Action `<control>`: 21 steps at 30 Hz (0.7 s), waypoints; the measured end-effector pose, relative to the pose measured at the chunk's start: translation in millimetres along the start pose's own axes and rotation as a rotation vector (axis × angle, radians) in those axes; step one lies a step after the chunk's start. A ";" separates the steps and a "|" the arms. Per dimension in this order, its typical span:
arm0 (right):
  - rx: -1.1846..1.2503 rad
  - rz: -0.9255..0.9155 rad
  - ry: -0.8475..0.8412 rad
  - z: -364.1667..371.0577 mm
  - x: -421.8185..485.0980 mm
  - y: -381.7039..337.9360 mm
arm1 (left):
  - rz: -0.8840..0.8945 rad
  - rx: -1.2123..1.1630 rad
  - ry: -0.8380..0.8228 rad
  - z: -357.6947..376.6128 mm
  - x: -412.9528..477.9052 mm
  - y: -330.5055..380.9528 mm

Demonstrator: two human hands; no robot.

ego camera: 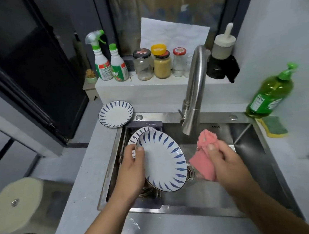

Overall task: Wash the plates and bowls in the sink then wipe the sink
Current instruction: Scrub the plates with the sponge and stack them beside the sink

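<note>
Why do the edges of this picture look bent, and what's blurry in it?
Head view: the wide-angle lens bows straight lines and tilts the green dish soap bottle at the right; the round stool at lower left is smeared; the blue-striped plate in the left hand and the pink cloth in the right hand are fairly sharp; soft glare on the steel sink.

3 plates, 3 lidded jars, 2 cleaner btls, 1 soap btl, 1 cloth.
</note>
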State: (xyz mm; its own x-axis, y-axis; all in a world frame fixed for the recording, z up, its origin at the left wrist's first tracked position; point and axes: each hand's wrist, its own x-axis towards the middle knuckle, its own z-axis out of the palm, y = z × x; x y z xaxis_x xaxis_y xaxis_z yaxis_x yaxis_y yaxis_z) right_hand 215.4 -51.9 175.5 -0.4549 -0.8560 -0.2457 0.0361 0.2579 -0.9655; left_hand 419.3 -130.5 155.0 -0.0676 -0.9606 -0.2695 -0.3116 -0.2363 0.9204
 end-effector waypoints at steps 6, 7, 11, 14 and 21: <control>0.289 0.308 -0.087 -67.4 10.6 19.3 | -0.004 0.116 0.030 49.7 -30.4 19.0; 0.280 0.304 -0.089 -73.5 12.4 22.1 | -0.007 0.136 0.036 55.7 -34.1 21.5; 0.170 0.226 -0.052 -86.4 22.1 29.7 | -0.029 0.137 0.036 73.3 -49.6 35.5; 0.093 0.159 -0.056 -89.7 27.1 27.9 | -0.074 0.138 0.004 82.2 -59.5 39.4; -0.147 -0.034 -0.155 -71.7 31.6 43.0 | -0.122 0.071 -0.017 95.8 -61.7 40.7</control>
State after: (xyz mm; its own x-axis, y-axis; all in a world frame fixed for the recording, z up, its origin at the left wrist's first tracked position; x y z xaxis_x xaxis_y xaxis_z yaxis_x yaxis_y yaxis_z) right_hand 138.7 -35.7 132.4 -0.3108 -0.9210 -0.2349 -0.1123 0.2810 -0.9531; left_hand 320.0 -66.8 181.9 -0.0411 -0.9227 -0.3834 -0.3848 -0.3395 0.8583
